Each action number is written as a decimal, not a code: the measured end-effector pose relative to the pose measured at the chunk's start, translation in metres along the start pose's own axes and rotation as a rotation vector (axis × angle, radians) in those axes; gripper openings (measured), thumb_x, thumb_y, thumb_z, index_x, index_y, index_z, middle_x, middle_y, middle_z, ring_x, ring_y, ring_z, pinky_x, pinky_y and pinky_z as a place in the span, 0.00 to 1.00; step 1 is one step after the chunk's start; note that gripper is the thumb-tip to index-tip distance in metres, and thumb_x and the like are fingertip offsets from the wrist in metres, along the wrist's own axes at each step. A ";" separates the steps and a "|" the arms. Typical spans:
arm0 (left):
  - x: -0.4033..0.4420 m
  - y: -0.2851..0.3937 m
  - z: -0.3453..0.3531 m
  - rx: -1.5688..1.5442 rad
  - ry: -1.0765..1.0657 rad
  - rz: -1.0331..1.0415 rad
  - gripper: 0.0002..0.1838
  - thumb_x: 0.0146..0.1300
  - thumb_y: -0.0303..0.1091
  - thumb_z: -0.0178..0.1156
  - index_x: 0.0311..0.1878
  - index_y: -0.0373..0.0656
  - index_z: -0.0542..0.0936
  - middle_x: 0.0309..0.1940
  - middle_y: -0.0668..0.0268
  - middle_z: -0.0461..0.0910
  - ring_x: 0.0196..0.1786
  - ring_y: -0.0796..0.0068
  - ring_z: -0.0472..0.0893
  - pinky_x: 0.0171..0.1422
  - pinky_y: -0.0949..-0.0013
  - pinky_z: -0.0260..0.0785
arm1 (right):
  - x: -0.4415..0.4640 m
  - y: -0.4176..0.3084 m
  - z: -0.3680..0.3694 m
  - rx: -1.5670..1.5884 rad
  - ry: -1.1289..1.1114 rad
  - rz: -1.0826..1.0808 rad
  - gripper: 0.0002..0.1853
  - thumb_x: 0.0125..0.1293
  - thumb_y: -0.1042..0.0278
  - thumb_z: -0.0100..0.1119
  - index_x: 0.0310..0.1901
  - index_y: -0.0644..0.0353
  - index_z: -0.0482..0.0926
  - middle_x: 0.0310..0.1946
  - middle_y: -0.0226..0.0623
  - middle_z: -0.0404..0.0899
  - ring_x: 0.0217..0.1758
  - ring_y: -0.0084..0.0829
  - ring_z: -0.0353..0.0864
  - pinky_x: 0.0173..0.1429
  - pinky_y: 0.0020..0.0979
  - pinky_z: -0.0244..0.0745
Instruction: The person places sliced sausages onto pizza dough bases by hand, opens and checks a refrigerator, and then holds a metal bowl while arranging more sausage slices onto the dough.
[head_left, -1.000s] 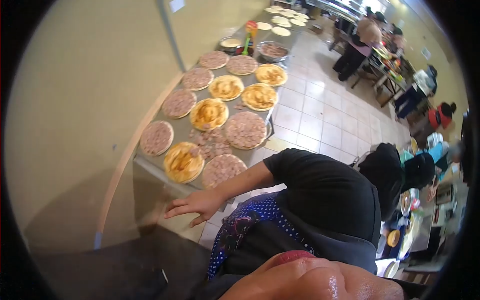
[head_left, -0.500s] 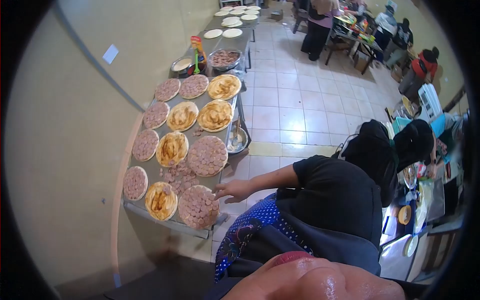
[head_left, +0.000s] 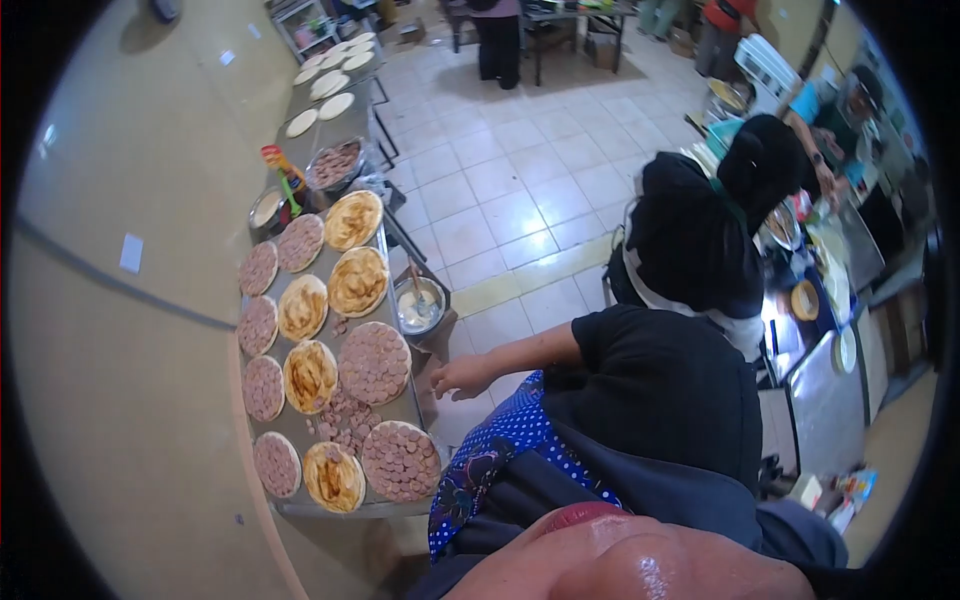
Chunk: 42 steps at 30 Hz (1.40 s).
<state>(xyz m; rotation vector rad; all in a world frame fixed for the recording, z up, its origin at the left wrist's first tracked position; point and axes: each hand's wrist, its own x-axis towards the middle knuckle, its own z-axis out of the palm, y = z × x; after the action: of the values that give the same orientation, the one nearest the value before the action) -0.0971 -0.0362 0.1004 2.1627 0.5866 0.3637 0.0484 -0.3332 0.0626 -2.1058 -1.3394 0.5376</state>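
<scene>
My right hand (head_left: 462, 376) hovers just off the table's right edge, its fingers loosely bent and apart with nothing visible in them. Nearest to it are two large dough rounds covered in sliced sausage: the front round (head_left: 401, 461) and the round behind it (head_left: 375, 363). Loose sausage slices (head_left: 348, 420) lie heaped between them on the metal table (head_left: 405, 410). Beside the heap is a dough round smeared with reddish sauce (head_left: 311, 377), and another sauced round (head_left: 334, 477) lies at the front. My left hand is out of view.
A bowl of white sauce (head_left: 420, 306) with a utensil stands off the table's right side. Farther back are a bowl of sausage slices (head_left: 334, 164), a sauce bottle (head_left: 283, 170) and plain dough rounds (head_left: 302, 123). A person in black (head_left: 700, 240) works close on my right.
My right hand has drawn back from the front sausage-covered round to beyond the table edge. The camera view has turned, so the table appears farther left and lower.
</scene>
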 end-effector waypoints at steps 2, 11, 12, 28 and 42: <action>0.017 -0.001 -0.011 0.053 0.012 0.032 0.29 0.71 0.39 0.55 0.72 0.37 0.66 0.70 0.50 0.68 0.71 0.51 0.69 0.74 0.54 0.60 | -0.002 0.011 0.014 -0.030 0.117 -0.005 0.16 0.61 0.64 0.62 0.52 0.49 0.81 0.49 0.40 0.76 0.51 0.46 0.81 0.48 0.47 0.77; 0.130 0.024 -0.089 0.409 0.225 0.190 0.28 0.71 0.38 0.56 0.71 0.37 0.67 0.69 0.49 0.69 0.71 0.50 0.69 0.73 0.55 0.61 | -0.074 0.006 0.015 -0.072 0.213 0.301 0.16 0.59 0.68 0.62 0.51 0.54 0.80 0.49 0.40 0.77 0.53 0.45 0.80 0.49 0.46 0.76; 0.142 0.032 -0.092 0.440 0.231 0.213 0.28 0.71 0.38 0.56 0.71 0.37 0.67 0.69 0.49 0.69 0.71 0.50 0.69 0.73 0.55 0.61 | -0.088 0.010 0.019 -0.076 0.227 0.326 0.16 0.59 0.68 0.62 0.51 0.54 0.80 0.49 0.40 0.77 0.53 0.45 0.80 0.49 0.46 0.76; 0.099 0.375 0.075 0.074 -0.608 1.467 0.24 0.65 0.26 0.56 0.66 0.34 0.72 0.63 0.47 0.75 0.67 0.47 0.74 0.70 0.54 0.65 | -0.262 0.061 0.099 0.069 0.110 1.103 0.20 0.57 0.66 0.60 0.53 0.50 0.82 0.52 0.40 0.79 0.56 0.46 0.80 0.54 0.47 0.76; -0.083 0.606 0.187 -1.461 -0.696 1.386 0.41 0.52 0.14 0.52 0.74 0.35 0.58 0.74 0.40 0.57 0.77 0.42 0.59 0.76 0.34 0.54 | -0.348 0.098 0.034 0.090 0.302 1.103 0.19 0.62 0.60 0.64 0.55 0.48 0.80 0.52 0.39 0.78 0.56 0.45 0.80 0.54 0.48 0.77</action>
<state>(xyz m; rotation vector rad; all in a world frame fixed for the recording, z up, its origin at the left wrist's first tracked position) 0.0874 -0.5271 0.4661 0.7553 -1.3014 0.4535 -0.0502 -0.6733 -0.0180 -2.5718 0.1098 0.6260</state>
